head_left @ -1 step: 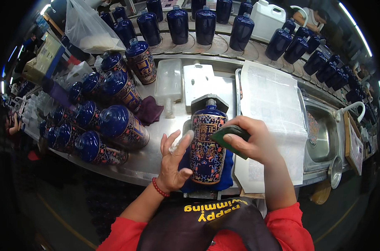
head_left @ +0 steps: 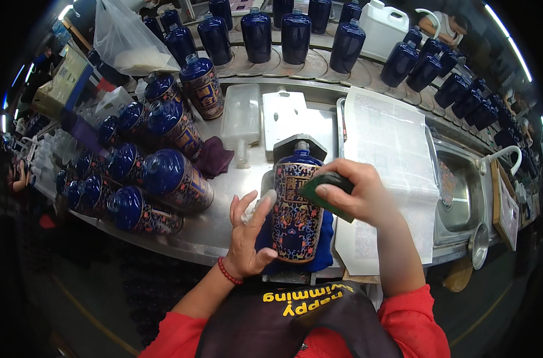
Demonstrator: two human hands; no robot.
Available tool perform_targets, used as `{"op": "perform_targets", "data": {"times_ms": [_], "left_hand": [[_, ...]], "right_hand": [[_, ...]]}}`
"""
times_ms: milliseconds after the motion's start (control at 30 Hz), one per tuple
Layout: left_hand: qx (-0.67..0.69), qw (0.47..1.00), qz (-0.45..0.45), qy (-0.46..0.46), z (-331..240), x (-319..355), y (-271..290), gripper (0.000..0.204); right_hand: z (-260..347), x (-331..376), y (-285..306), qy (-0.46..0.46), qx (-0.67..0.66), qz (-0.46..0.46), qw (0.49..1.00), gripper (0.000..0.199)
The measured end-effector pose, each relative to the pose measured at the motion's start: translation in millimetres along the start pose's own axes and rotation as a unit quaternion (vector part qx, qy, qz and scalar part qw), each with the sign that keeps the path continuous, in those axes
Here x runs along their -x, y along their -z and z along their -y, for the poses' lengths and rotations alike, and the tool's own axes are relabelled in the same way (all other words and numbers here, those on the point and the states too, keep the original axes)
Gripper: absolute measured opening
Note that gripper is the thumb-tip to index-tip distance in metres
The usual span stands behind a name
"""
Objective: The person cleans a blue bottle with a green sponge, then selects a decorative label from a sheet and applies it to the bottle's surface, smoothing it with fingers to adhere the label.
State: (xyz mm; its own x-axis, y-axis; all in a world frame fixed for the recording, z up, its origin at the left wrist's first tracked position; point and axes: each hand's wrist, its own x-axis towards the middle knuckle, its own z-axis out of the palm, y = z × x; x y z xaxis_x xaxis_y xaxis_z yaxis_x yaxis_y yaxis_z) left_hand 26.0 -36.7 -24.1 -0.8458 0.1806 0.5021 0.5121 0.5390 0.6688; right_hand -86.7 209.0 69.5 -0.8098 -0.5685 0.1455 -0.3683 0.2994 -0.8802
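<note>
A dark blue glass bottle (head_left: 296, 230) with a floral, gold-framed pattern lies on its back in front of me, its neck away from me. It rests on a blue cloth (head_left: 325, 253), against a grey angled block (head_left: 319, 143) at the neck end. My right hand (head_left: 355, 191) grips a flat green scraper (head_left: 328, 194), its edge on the right part of the bottle's upper pattern. At the bottle's left side, my left hand (head_left: 250, 235) is open, fingers apart, fingertips at or close to the glass. Some fingertips carry a whitish covering.
Several patterned bottles (head_left: 176, 179) stand at the left beside a purple cloth (head_left: 214, 157). White printed sheets (head_left: 391, 179) lie to the right, before a steel sink (head_left: 462, 191). Plain blue bottles (head_left: 295, 39) line a curved conveyor (head_left: 313, 70) behind. A co-worker (head_left: 447, 27) sits at the far right.
My right hand has shifted the scraper slightly left and up over the bottle. The plain bottles on the conveyor have moved a little to the right. My left hand has barely moved.
</note>
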Motion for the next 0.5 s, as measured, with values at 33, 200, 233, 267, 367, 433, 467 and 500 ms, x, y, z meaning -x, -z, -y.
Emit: {"op": "perform_targets", "data": {"times_ms": [33, 200, 233, 267, 367, 433, 467, 500], "left_hand": [[-0.001, 1.000, 0.016, -0.004, -3.1, 7.5, 1.2, 0.096], [-0.134, 0.990, 0.023, 0.030, -16.2, 22.1, -1.4, 0.091], [-0.180, 0.983, 0.028, 0.019, -16.8, 20.1, 1.5, 0.087], [-0.223, 0.974, 0.028, 0.009, -18.0, 17.3, 4.8, 0.084], [-0.302, 0.951, 0.022, -0.059, -27.2, 10.3, 11.9, 0.077], [-0.324, 0.941, 0.020, -0.090, -34.1, 7.4, 12.8, 0.074], [-0.324, 0.941, 0.025, -0.096, -36.2, 6.1, 11.7, 0.073], [-0.324, 0.941, 0.008, -0.103, -37.3, 5.1, 9.6, 0.073]], "right_hand": [[0.6, -11.2, 0.1, -0.016, 0.025, -0.061, 0.998, 0.021], [7.0, -35.1, 3.3, 0.086, 0.066, 0.013, 0.994, 0.018], [8.3, -36.8, 3.6, 0.071, 0.075, 0.039, 0.994, 0.018], [9.5, -37.7, 4.1, 0.067, 0.118, -0.042, 0.990, 0.019], [10.9, -35.7, 6.0, 0.020, 0.157, -0.139, 0.978, 0.023], [9.4, -32.6, 4.9, 0.043, 0.063, -0.019, 0.997, 0.022], [8.1, -31.7, 3.2, 0.033, 0.062, 0.035, 0.997, 0.022], [6.6, -30.7, 4.1, -0.017, 0.057, -0.036, 0.998, 0.022]]}}
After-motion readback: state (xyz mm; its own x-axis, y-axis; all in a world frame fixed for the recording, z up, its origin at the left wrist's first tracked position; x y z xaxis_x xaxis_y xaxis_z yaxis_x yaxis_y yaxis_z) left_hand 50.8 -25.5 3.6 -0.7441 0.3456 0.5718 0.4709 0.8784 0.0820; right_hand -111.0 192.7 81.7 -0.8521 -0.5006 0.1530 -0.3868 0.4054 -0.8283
